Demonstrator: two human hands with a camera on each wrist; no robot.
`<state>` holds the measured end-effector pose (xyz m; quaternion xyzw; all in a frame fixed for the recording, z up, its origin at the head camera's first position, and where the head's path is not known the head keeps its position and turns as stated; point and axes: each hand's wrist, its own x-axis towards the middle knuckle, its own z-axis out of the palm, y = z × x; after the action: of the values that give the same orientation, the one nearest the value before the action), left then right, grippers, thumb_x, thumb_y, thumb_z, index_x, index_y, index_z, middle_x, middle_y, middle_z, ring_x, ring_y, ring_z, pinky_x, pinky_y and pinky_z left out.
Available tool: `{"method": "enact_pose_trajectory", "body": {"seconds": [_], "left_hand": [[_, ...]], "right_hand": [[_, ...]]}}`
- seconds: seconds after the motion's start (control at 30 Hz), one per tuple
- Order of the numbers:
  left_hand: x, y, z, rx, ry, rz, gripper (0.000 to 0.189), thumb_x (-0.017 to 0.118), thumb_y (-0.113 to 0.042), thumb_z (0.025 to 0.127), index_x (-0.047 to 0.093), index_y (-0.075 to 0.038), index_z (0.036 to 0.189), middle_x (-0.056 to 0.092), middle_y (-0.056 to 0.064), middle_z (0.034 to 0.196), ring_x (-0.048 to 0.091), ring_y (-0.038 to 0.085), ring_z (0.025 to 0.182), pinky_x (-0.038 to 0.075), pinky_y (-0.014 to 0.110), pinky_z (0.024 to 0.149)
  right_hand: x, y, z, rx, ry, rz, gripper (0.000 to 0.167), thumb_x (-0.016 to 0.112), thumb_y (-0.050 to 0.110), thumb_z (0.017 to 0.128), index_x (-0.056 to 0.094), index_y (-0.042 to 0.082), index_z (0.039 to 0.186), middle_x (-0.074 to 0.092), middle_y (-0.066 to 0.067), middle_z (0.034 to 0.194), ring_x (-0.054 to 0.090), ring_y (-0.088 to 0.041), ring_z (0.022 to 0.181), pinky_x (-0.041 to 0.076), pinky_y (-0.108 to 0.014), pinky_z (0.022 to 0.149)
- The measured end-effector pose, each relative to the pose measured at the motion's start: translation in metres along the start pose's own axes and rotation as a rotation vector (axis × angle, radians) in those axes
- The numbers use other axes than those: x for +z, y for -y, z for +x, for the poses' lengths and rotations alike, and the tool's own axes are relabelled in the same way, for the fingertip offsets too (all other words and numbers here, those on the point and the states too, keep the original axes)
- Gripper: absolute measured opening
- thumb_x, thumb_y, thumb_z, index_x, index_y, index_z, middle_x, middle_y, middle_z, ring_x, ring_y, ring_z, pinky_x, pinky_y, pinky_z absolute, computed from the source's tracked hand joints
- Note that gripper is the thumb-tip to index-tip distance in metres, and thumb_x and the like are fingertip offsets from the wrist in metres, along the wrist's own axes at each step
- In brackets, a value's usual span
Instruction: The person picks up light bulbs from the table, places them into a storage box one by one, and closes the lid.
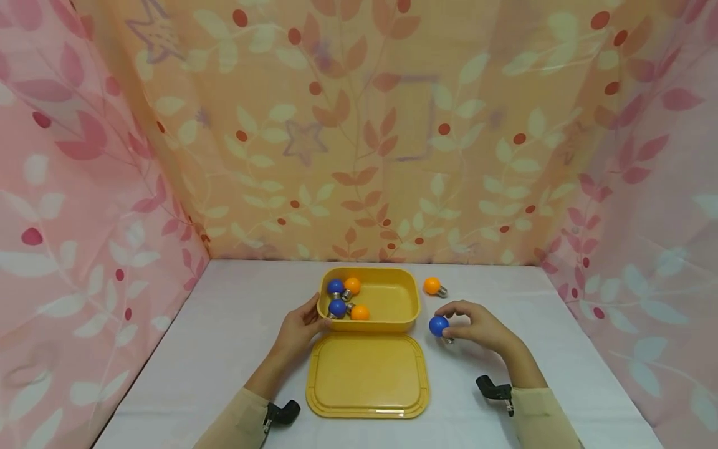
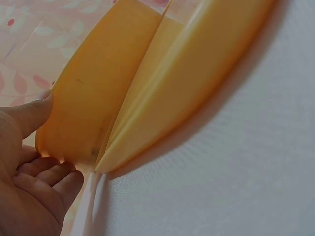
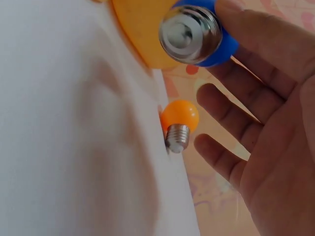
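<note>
A yellow plastic box [image 1: 370, 325] stands on the table, holding two blue and two orange light bulbs at its left end. My left hand [image 1: 296, 329] grips the box's left front corner; in the left wrist view the thumb [image 2: 37, 113] lies against the box's wall [image 2: 93, 88] with the fingers curled at its edge. To the right of the box, my right hand [image 1: 477, 325] pinches a blue bulb [image 1: 438, 325] between thumb and fingers, its metal base [image 3: 189, 34] toward the right wrist camera. A loose orange bulb [image 1: 432, 285] lies beyond that hand.
The yellow lid [image 1: 367, 375] lies flat in front of the box. A white cloth [image 1: 213, 324] covers the table. Patterned curtains [image 1: 359, 125] close off the back and both sides. Each wrist carries a small black camera [image 1: 493, 388].
</note>
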<state>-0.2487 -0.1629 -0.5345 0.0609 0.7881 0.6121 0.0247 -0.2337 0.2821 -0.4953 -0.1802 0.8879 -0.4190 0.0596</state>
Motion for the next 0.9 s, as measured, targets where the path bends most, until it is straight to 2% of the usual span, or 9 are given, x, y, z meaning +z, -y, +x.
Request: {"method": "enact_pose_trajectory", "body": {"seconds": [0.13, 0.3, 0.47, 0.63, 0.9], "left_hand": [[-0.002, -0.001, -0.002, 0.004, 0.007, -0.004, 0.081, 0.079, -0.024, 0.092, 0.035, -0.014, 0.16, 0.041, 0.01, 0.161, 0.046, 0.025, 0.144, 0.047, 0.029, 0.107], [-0.001, -0.002, -0.003, 0.017, 0.011, -0.001, 0.081, 0.079, -0.022, 0.092, 0.035, -0.012, 0.16, 0.041, 0.011, 0.161, 0.047, 0.025, 0.144, 0.047, 0.03, 0.108], [0.0, -0.002, -0.004, 0.013, 0.008, 0.01, 0.08, 0.078, -0.021, 0.093, 0.034, -0.013, 0.16, 0.041, 0.01, 0.161, 0.046, 0.025, 0.144, 0.046, 0.031, 0.109], [0.0, -0.002, -0.004, 0.003, 0.0, 0.028, 0.08, 0.078, -0.024, 0.093, 0.034, -0.015, 0.16, 0.041, 0.009, 0.161, 0.047, 0.024, 0.144, 0.047, 0.03, 0.108], [0.0, 0.0, -0.004, 0.018, 0.012, 0.0, 0.079, 0.078, -0.022, 0.093, 0.035, -0.015, 0.16, 0.04, 0.009, 0.162, 0.046, 0.024, 0.144, 0.047, 0.028, 0.107]], "right_hand": [[0.001, 0.01, 0.003, -0.029, -0.065, -0.008, 0.042, 0.085, 0.038, 0.085, 0.072, 0.028, 0.123, 0.068, 0.003, 0.114, 0.056, -0.035, 0.116, 0.045, -0.067, 0.104], [0.002, 0.02, 0.007, -0.016, -0.119, -0.03, 0.048, 0.086, 0.041, 0.083, 0.071, 0.026, 0.127, 0.068, 0.002, 0.119, 0.057, -0.037, 0.118, 0.044, -0.069, 0.105], [0.002, 0.033, 0.014, -0.025, -0.162, -0.077, 0.046, 0.085, 0.042, 0.084, 0.073, 0.022, 0.123, 0.068, -0.003, 0.119, 0.057, -0.036, 0.115, 0.046, -0.067, 0.102], [-0.002, 0.047, 0.025, -0.065, -0.173, -0.108, 0.044, 0.086, 0.04, 0.083, 0.073, 0.022, 0.121, 0.069, -0.002, 0.119, 0.059, -0.028, 0.111, 0.048, -0.06, 0.103], [-0.008, 0.067, 0.052, -0.086, -0.175, -0.117, 0.042, 0.086, 0.038, 0.084, 0.074, 0.023, 0.122, 0.069, -0.001, 0.12, 0.06, -0.035, 0.113, 0.05, -0.058, 0.099]]}}
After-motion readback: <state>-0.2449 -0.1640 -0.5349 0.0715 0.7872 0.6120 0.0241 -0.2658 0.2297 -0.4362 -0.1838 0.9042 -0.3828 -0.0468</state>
